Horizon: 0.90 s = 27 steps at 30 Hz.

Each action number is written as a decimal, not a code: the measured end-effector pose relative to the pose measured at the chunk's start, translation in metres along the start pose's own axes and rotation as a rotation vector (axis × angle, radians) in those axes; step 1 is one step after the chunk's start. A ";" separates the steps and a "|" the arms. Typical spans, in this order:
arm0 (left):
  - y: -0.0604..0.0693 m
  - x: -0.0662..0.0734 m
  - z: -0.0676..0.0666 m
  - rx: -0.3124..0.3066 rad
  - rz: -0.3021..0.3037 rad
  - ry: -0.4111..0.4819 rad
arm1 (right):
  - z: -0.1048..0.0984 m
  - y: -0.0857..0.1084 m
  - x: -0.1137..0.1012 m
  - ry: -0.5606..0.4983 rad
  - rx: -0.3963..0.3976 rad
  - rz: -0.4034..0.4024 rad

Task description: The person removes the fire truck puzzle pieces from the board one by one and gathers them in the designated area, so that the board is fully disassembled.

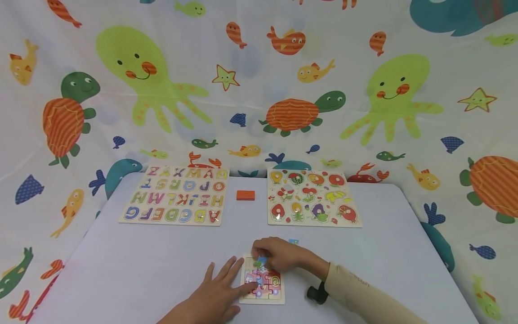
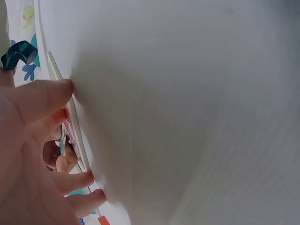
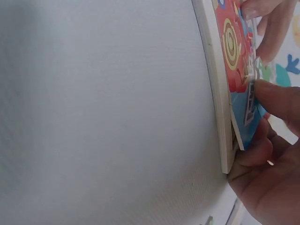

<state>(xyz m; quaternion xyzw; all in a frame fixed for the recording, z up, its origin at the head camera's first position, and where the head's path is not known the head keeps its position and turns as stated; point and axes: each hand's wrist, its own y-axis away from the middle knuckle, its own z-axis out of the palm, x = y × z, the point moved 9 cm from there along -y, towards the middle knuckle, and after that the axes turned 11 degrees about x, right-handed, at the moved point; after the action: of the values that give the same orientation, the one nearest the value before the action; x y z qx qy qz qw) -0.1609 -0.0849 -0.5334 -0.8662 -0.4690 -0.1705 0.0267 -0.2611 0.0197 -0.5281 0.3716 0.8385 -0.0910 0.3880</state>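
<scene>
A small wooden jigsaw board (image 1: 262,301) lies near the table's front edge, with pink and red pieces in its lower part. My right hand (image 1: 279,254) pinches a blue piece (image 3: 243,112) between thumb and fingers; in the right wrist view that piece is tilted over the board's corner, one edge raised from the frame. My left hand (image 1: 212,294) is spread, its fingers at the board's left edge and one finger resting on the pieces. In the left wrist view the left hand (image 2: 42,140) has its fingertips along the board's side.
Behind the right hand lies a loose blue piece (image 1: 293,241). Farther back are an alphabet board (image 1: 170,221) on the left, an orange block (image 1: 245,195) in the middle and a fruit board (image 1: 315,224) on the right. A sea-animal cloth (image 1: 251,90) hangs behind the table.
</scene>
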 end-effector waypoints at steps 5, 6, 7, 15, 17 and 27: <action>0.000 -0.001 0.001 -0.008 -0.012 0.001 | -0.002 -0.001 0.003 -0.095 0.012 0.031; -0.001 0.000 0.001 -0.011 -0.015 0.003 | -0.002 -0.001 0.004 -0.111 0.014 0.041; -0.001 0.000 0.001 -0.012 -0.017 0.004 | -0.002 -0.002 0.005 -0.123 0.016 0.048; -0.002 0.002 -0.001 -0.002 -0.010 -0.005 | -0.002 -0.003 0.000 -0.092 0.073 0.058; -0.002 0.003 0.000 0.007 -0.006 -0.001 | -0.002 -0.003 -0.003 -0.048 0.096 0.056; -0.001 0.001 0.001 0.002 -0.015 0.004 | 0.000 0.002 -0.010 0.092 0.181 0.105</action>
<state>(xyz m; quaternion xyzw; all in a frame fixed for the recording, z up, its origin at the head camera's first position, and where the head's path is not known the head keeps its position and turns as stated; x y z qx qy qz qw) -0.1615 -0.0833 -0.5340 -0.8623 -0.4755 -0.1718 0.0271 -0.2557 0.0156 -0.5202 0.4523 0.8232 -0.1285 0.3183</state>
